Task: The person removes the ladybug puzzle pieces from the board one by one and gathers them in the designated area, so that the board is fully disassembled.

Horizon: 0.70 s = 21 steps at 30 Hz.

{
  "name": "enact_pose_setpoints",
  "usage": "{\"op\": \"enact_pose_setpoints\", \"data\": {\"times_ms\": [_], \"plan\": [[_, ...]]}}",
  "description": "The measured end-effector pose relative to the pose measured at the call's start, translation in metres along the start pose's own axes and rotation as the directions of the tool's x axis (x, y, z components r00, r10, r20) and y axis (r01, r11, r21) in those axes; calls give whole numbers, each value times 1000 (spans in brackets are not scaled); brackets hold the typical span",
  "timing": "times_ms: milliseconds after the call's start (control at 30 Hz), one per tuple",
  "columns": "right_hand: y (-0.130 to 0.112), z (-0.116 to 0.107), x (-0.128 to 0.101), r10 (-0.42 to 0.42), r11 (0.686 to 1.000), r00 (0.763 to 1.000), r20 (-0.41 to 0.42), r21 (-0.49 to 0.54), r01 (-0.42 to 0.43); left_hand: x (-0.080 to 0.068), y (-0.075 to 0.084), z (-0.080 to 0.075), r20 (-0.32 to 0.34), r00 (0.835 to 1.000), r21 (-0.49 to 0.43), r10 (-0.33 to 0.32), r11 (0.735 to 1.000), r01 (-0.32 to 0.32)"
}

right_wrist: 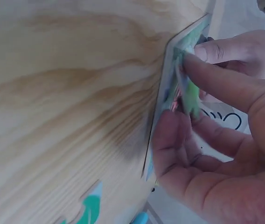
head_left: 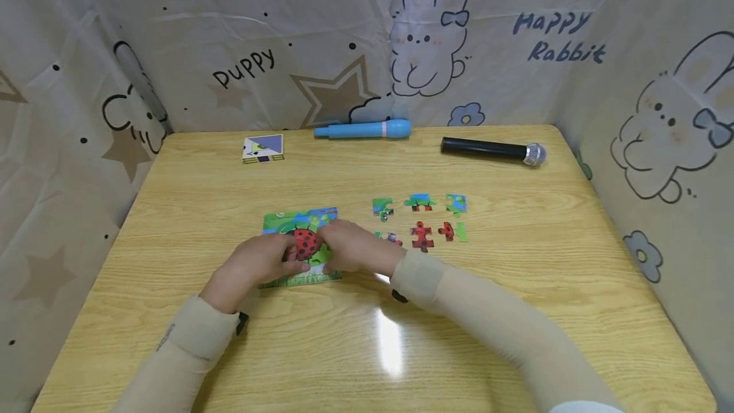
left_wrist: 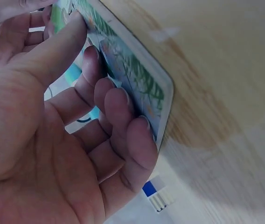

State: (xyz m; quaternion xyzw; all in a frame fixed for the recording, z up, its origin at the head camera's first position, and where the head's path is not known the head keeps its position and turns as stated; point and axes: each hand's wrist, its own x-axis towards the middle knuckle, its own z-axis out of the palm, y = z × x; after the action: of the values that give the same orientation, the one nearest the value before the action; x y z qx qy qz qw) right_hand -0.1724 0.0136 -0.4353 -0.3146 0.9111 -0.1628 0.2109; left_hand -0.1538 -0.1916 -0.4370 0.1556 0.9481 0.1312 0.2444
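A ladybug jigsaw puzzle board lies on the table with both hands over it. At its left side, my left hand rests its fingertips on the board, thumb apart from the curved fingers. My right hand is over the board's right side. Thumb and fingers there pinch a green puzzle piece, which stands tilted against the board in the right wrist view. The red ladybug shows between the hands. Fingers hide part of the picture.
Right of the board lie several loose pieces, among them a red spotted piece and a blue-green piece. Along the table's back are a small patterned box, a blue microphone and a black microphone. Printed cloth walls the table.
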Motion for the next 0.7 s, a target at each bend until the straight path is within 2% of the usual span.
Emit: {"op": "enact_pose_setpoints", "data": {"times_ms": [167, 267, 433, 600, 700], "plan": [[12, -5, -12, -105, 989, 990, -95, 97, 114, 1, -3, 1, 4, 1000, -21, 15, 1000, -15], [20, -14, -22, -128, 975, 984, -125, 167, 148, 1, -5, 1, 6, 1000, -41, 30, 999, -29], [40, -31, -44, -127, 962, 981, -146, 222, 158, -3, -10, 2, -11, 996, -36, 86, 996, -87], [69, -37, -72, -117, 964, 981, -155, 220, 150, -10, -14, 0, -53, 984, -5, 169, 986, -169], [88, -39, -92, -101, 967, 985, -142, 220, 131, -13, -15, -5, -46, 982, -21, 183, 983, -184]]}}
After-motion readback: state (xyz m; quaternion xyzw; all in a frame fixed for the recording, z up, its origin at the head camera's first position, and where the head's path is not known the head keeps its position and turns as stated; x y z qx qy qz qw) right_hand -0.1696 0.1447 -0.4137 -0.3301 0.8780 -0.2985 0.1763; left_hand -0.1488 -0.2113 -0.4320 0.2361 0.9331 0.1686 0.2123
